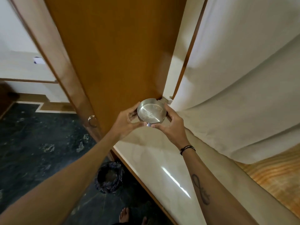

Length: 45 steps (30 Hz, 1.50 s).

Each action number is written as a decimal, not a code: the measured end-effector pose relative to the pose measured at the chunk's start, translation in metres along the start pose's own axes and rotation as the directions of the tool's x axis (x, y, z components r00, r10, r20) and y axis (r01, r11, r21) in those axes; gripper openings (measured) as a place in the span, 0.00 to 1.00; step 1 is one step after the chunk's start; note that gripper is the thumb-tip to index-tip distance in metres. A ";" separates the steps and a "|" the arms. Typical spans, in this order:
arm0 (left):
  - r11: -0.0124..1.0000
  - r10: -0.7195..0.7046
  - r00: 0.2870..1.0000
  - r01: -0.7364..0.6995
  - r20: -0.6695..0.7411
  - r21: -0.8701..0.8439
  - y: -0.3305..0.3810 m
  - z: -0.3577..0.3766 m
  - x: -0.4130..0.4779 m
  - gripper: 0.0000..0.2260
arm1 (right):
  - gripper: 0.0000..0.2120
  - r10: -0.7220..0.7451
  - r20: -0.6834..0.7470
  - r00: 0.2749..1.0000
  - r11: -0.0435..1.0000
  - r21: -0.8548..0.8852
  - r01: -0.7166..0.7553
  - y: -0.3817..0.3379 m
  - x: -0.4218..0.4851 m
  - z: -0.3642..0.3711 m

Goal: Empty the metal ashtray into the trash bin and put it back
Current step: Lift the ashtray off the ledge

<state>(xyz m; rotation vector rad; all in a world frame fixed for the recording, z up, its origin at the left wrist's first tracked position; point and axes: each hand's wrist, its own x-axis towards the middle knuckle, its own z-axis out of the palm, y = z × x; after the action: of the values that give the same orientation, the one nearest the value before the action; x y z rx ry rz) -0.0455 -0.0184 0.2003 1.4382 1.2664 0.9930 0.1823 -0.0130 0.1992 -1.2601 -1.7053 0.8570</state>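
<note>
The round metal ashtray [151,112] is held up in front of me over the far end of a glossy white ledge [164,164], tilted so its inside faces the camera. A few pale specks of ash cling to its bottom. My left hand [125,123] grips its left rim and my right hand [171,125] grips its right side and underside. The trash bin [109,177], lined with a dark bag, stands on the floor below, to the left of the ledge and under my left forearm.
A brown wooden door [113,54] with a round metal knob [92,121] stands just behind the ashtray. White curtains [235,78] hang at the right over the ledge. The dark marble floor [32,140] spreads to the left. My bare feet [125,215] show at the bottom.
</note>
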 end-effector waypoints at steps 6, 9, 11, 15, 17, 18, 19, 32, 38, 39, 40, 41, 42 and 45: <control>0.999 0.007 0.999 -0.006 -0.036 0.041 0.001 -0.019 -0.029 0.47 | 0.47 0.007 0.040 0.999 1.000 0.024 -0.008 -0.012 -0.014 0.021; 0.999 -0.004 0.998 0.006 -0.056 0.042 -0.005 -0.029 -0.043 0.46 | 0.46 0.004 0.052 0.999 0.999 0.040 -0.006 -0.016 -0.020 0.033; 0.999 -0.027 0.997 0.029 -0.074 0.031 -0.012 -0.036 -0.055 0.45 | 0.43 0.003 0.069 0.998 0.999 0.044 -0.006 -0.017 -0.026 0.044; 0.994 -0.113 0.989 0.113 -0.097 -0.008 -0.039 -0.056 -0.082 0.45 | 0.43 0.065 0.133 0.989 0.996 0.047 -0.072 -0.020 -0.047 0.081; 0.987 -0.158 0.982 0.154 -0.108 -0.045 -0.060 -0.071 -0.098 0.44 | 0.42 0.118 0.165 0.979 0.990 0.053 -0.128 -0.017 -0.058 0.107; 0.983 -0.181 0.977 0.175 -0.113 -0.058 -0.073 -0.078 -0.106 0.43 | 0.43 0.148 0.179 0.973 0.984 0.069 -0.162 -0.012 -0.065 0.121; 0.978 -0.202 0.972 0.195 -0.118 -0.068 -0.082 -0.084 -0.115 0.42 | 0.43 0.175 0.189 0.966 0.977 0.085 -0.194 -0.011 -0.072 0.130; 0.883 -0.456 0.890 0.452 -0.002 -0.125 -0.326 -0.168 -0.206 0.37 | 0.47 0.554 0.275 0.786 0.806 0.060 -0.589 0.094 -0.168 0.348; 0.839 -0.534 0.846 0.530 0.003 -0.124 -0.458 -0.150 -0.231 0.35 | 0.43 0.685 0.317 0.656 0.667 0.087 -0.740 0.193 -0.202 0.418; 0.830 -0.547 0.837 0.542 -0.001 -0.134 -0.476 -0.146 -0.231 0.35 | 0.45 0.697 0.325 0.639 0.651 0.088 -0.754 0.209 -0.203 0.426; 0.818 -0.564 0.826 0.557 -0.008 -0.147 -0.498 -0.141 -0.231 0.35 | 0.46 0.702 0.331 0.631 0.646 0.079 -0.759 0.231 -0.205 0.437; 0.810 -0.574 0.819 0.564 -0.017 -0.161 -0.511 -0.138 -0.229 0.35 | 0.46 0.701 0.340 0.626 0.642 0.079 -0.762 0.243 -0.203 0.442; 0.799 -0.588 0.809 0.577 -0.018 -0.169 -0.530 -0.134 -0.227 0.35 | 0.45 0.701 0.353 0.620 0.641 0.070 -0.764 0.261 -0.202 0.452; 0.796 -0.590 0.807 0.583 0.006 -0.166 -0.576 -0.125 -0.214 0.34 | 0.44 0.725 0.348 0.595 0.624 0.034 -0.780 0.310 -0.196 0.474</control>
<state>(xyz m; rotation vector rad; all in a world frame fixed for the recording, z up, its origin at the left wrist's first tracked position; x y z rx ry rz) -0.3249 -0.2029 -0.3297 0.8069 1.5025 0.6773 -0.0928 -0.1418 -0.3174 -1.8309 -1.2021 1.7565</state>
